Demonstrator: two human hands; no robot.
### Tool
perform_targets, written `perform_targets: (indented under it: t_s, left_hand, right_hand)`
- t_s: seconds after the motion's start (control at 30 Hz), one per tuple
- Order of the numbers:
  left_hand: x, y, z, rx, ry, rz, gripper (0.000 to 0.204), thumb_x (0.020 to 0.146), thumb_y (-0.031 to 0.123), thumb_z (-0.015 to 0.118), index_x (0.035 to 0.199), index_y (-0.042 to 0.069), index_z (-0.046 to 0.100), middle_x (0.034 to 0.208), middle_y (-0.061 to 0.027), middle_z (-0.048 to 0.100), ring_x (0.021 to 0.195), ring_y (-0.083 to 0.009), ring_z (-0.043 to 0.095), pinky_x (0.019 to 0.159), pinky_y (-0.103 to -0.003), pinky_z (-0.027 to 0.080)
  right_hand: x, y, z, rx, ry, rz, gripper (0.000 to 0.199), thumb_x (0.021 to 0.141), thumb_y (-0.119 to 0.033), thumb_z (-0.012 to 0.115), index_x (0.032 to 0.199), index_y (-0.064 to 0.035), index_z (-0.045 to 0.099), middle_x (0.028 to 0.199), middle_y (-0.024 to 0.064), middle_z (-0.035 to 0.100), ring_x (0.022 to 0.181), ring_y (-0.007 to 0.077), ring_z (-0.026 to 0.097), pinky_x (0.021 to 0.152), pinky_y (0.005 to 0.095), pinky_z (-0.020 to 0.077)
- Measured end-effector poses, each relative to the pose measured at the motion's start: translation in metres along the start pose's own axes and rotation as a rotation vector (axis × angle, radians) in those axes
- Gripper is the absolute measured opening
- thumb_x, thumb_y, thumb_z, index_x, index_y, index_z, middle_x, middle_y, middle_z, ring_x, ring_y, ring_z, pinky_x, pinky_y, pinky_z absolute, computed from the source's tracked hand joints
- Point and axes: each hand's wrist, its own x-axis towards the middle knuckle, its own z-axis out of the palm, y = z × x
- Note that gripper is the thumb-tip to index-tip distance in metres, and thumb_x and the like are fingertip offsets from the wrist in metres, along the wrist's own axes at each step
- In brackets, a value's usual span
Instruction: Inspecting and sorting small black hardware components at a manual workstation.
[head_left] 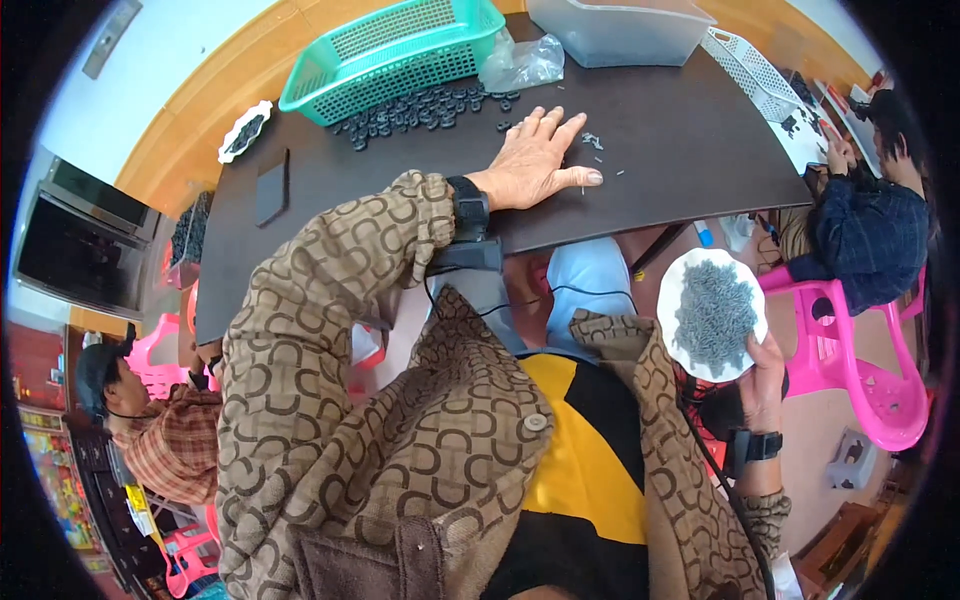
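Observation:
My left hand lies flat on the dark table, palm down, fingers spread. Just beside its fingertips and thumb are a few small grey screw-like pieces. Off the table's near edge, at the right, my right hand grips a white scalloped plate by its lower rim, thumb over the edge. A heap of the same small grey pieces fills the plate. Beyond my left hand, many small black ring-shaped parts are spread on the table.
A green basket, a crumpled plastic bag and a clear bin stand at the back. At left are a dark flat block and a white dish. Pink stools and people flank me.

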Motion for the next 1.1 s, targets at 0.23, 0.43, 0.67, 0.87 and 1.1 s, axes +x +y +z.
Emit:
perform_targets:
  t_s: [0.23, 0.43, 0.67, 0.87, 1.1]
  left_hand:
    - [0.139, -0.067, -0.047, -0.438, 0.0, 0.053, 0.089, 0.13, 0.07, 0.056, 0.19, 0.004, 0.054, 0.196, -0.0254, 0.052, 0.186, -0.0416, 0.041, 0.155, -0.052, 0.026]
    - [0.148, -0.084, -0.04, -0.35, 0.013, 0.016, 0.094, 0.129, 0.072, 0.056, 0.19, 0.001, 0.053, 0.199, -0.0265, 0.048, 0.188, -0.0418, 0.036, 0.155, -0.052, 0.024]
    - [0.152, -0.066, -0.016, -0.083, -0.112, 0.134, 0.11, 0.125, 0.087, 0.044, 0.19, -0.002, 0.051, 0.202, -0.0321, 0.039, 0.188, -0.0519, 0.031, 0.153, -0.062, 0.025]
    - [0.134, -0.013, -0.021, -0.17, -0.195, 0.119, 0.112, 0.125, 0.088, 0.044, 0.192, -0.001, 0.047, 0.203, -0.0325, 0.034, 0.191, -0.0508, 0.025, 0.156, -0.061, 0.018]
    - [0.06, 0.059, -0.02, -0.27, -0.202, 0.112, 0.114, 0.124, 0.088, 0.045, 0.193, -0.002, 0.045, 0.204, -0.0337, 0.032, 0.193, -0.0512, 0.021, 0.157, -0.062, 0.014]
  right_hand:
    - [0.05, -0.003, -0.079, 0.046, 0.037, -0.018, 0.063, 0.125, -0.013, 0.075, 0.182, 0.0077, 0.057, 0.175, 0.0164, 0.074, 0.157, 0.0288, 0.073, 0.138, 0.0476, 0.0548]
    - [0.033, 0.028, -0.113, 0.089, 0.093, 0.04, 0.062, 0.125, -0.012, 0.074, 0.181, 0.0073, 0.058, 0.174, 0.0154, 0.074, 0.156, 0.0282, 0.073, 0.137, 0.0475, 0.0548]
    - [0.064, 0.061, -0.149, 0.128, 0.128, 0.08, 0.062, 0.124, -0.01, 0.075, 0.181, 0.007, 0.058, 0.174, 0.0149, 0.075, 0.156, 0.0281, 0.074, 0.137, 0.0476, 0.0549]
    - [0.119, 0.062, -0.154, 0.164, 0.098, 0.118, 0.06, 0.125, -0.011, 0.074, 0.18, 0.0069, 0.058, 0.172, 0.0155, 0.075, 0.155, 0.029, 0.075, 0.136, 0.0484, 0.0564]
    - [0.115, 0.083, -0.127, 0.187, 0.028, 0.114, 0.059, 0.125, -0.012, 0.072, 0.18, 0.0068, 0.059, 0.17, 0.0161, 0.076, 0.153, 0.03, 0.076, 0.135, 0.0493, 0.0582]
